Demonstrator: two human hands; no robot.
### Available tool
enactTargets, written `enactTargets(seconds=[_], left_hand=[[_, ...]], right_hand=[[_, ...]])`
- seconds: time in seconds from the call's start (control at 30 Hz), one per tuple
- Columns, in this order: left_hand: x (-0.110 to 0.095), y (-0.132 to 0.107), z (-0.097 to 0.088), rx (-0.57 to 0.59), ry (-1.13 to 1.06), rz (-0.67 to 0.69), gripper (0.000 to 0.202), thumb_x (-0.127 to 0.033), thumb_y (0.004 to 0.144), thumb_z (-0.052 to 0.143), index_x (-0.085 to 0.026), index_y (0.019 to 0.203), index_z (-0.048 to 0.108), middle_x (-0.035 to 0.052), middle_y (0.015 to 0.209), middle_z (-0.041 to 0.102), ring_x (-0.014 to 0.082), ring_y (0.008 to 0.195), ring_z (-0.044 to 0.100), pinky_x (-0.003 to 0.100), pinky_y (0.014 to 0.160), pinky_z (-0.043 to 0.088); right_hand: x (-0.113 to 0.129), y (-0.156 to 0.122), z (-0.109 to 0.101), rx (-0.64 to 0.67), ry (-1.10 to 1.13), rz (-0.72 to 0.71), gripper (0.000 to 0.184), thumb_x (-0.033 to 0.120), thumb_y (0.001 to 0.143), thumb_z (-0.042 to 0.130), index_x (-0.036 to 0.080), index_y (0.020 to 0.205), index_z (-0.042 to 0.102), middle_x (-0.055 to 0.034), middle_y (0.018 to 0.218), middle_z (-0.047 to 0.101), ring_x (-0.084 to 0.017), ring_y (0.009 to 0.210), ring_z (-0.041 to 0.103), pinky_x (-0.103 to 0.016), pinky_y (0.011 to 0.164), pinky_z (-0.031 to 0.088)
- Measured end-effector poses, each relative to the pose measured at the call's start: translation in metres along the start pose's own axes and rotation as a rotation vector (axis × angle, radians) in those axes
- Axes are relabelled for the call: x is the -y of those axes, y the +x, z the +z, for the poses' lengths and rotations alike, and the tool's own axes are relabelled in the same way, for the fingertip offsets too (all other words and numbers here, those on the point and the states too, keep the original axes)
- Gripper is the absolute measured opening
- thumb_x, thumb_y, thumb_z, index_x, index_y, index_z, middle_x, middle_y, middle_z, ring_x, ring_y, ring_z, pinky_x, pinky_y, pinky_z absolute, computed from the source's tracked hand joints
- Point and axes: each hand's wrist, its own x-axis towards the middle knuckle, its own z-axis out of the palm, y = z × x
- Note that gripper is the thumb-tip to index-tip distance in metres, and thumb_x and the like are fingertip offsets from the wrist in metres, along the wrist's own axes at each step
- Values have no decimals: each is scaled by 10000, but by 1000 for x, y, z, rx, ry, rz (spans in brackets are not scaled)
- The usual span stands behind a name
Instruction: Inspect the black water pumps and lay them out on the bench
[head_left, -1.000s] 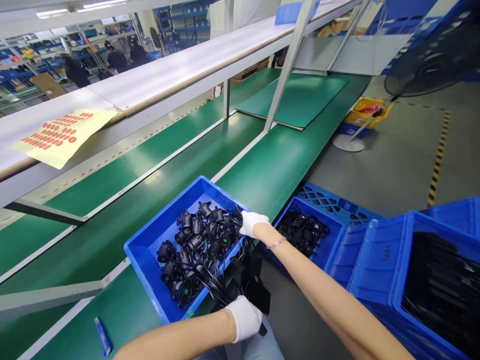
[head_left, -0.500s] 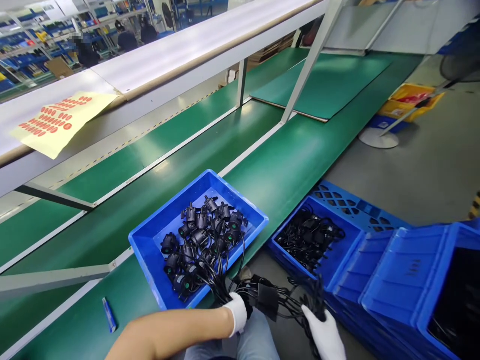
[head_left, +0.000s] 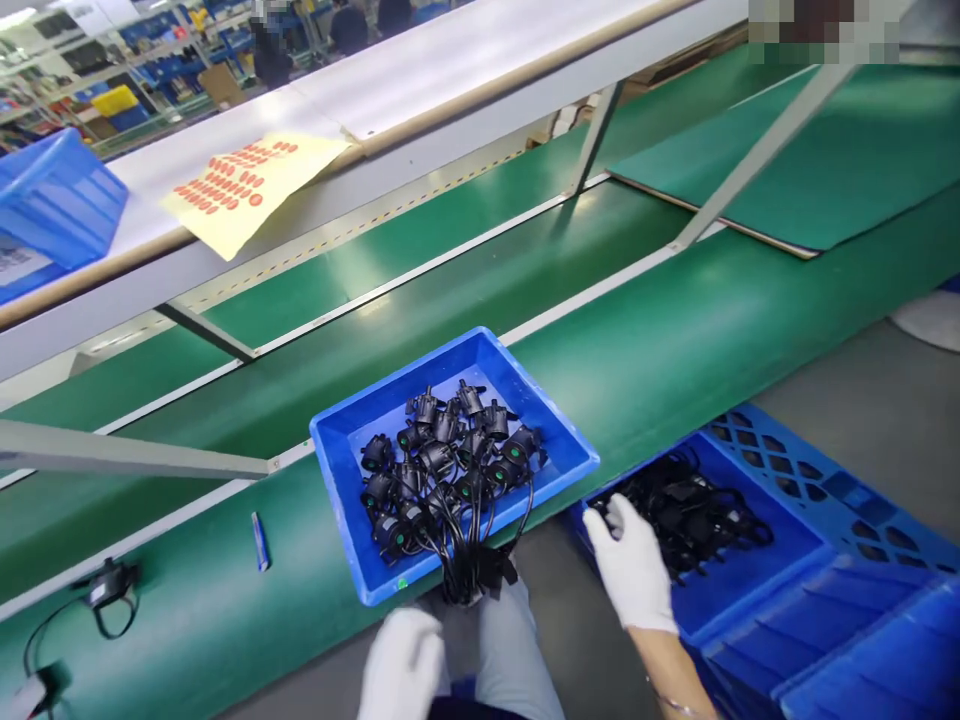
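Observation:
A blue tray (head_left: pixel 341 500) rests on the green belt, holding several black pump-like devices (head_left: pixel 435 460) with green spots. Their bundled black cables (head_left: pixel 461 570) hang over its front rim. My left hand (head_left: pixel 401 660), in a white glove, is below that rim, left of the cables and apart from them. Its fingers are blurred, and nothing shows in it. My right hand (head_left: pixel 634 565), also gloved, is over the near left edge of a blue crate (head_left: pixel 780 560) of black cabled parts (head_left: pixel 697 505). Thumb and fingers are apart, with nothing visible between them.
On the belt (head_left: pixel 195 600) lie a blue pen-like item (head_left: pixel 260 541) and another black cabled device (head_left: pixel 111 588). A yellow sticker sheet (head_left: pixel 240 185) and a blue bin (head_left: pixel 64 205) are on the upper shelf. Slanted metal posts (head_left: pixel 765 160) rise from the belt frame.
Both hands have let go of the cable bundle, which now hangs at the tray's front rim. My left hand has drawn back; my right has moved up to the crate. The view has swung left.

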Motion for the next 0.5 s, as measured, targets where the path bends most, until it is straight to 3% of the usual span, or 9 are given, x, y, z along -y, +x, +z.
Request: enactTargets(seconds=[0.07, 0.1, 0.13, 0.2, 0.3, 0.37, 0.5], left_hand=[[12, -12, -11, -400, -149, -736, 274, -319, 1001, 346, -205, 1017, 595, 115, 985, 729, 228, 882, 720, 360, 770, 592], [17, -11, -15, -499, -227, -971, 262, -371, 999, 380, -198, 1078, 560, 119, 1040, 720, 231, 934, 719, 361, 821, 586], [22, -6, -17, -556, -291, -1121, 285, -420, 987, 426, -190, 1118, 530, 118, 1066, 713, 235, 961, 716, 360, 853, 576], [32, 11, -20, -544, -352, -1177, 299, -451, 963, 487, -191, 1108, 518, 104, 1039, 717, 238, 943, 715, 349, 853, 560], [48, 31, -26, -490, -361, -1168, 149, -356, 926, 545, -217, 978, 539, 83, 949, 724, 266, 904, 711, 356, 838, 526], [57, 31, -32, -475, -331, -1155, 86, -301, 911, 549, -226, 952, 535, 85, 982, 718, 277, 965, 697, 353, 872, 495], [73, 8, -46, -443, -287, -1141, 71, -298, 902, 559, -234, 925, 542, 66, 963, 713, 265, 976, 686, 325, 869, 474]], right_hand=[[24, 36, -20, -59, -67, -87, 800, 585, 927, 409, 57, 1526, 363, -244, 1495, 474, -347, 1387, 452, -453, 1161, 337], [36, 55, -28, -32, -97, -131, 782, 588, 923, 409, 63, 1503, 401, -240, 1470, 501, -348, 1371, 468, -443, 1145, 349], [46, 72, -33, 29, -128, -173, 717, 579, 913, 431, 81, 1423, 505, -226, 1383, 583, -342, 1300, 537, -422, 1099, 394], [64, 100, -38, 168, -200, -233, 500, 526, 892, 482, 134, 1132, 680, -178, 1100, 720, -320, 1059, 671, -383, 952, 480], [76, 111, -37, 258, -306, -282, 305, 433, 886, 478, 190, 850, 660, -142, 886, 730, -303, 861, 692, -375, 832, 489], [72, 98, -36, 265, -348, -304, 279, 411, 895, 450, 203, 830, 625, -149, 916, 728, -309, 881, 683, -380, 834, 478], [55, 53, -32, 312, -367, -302, 256, 406, 894, 446, 224, 782, 586, -136, 901, 729, -296, 858, 680, -356, 799, 486]])
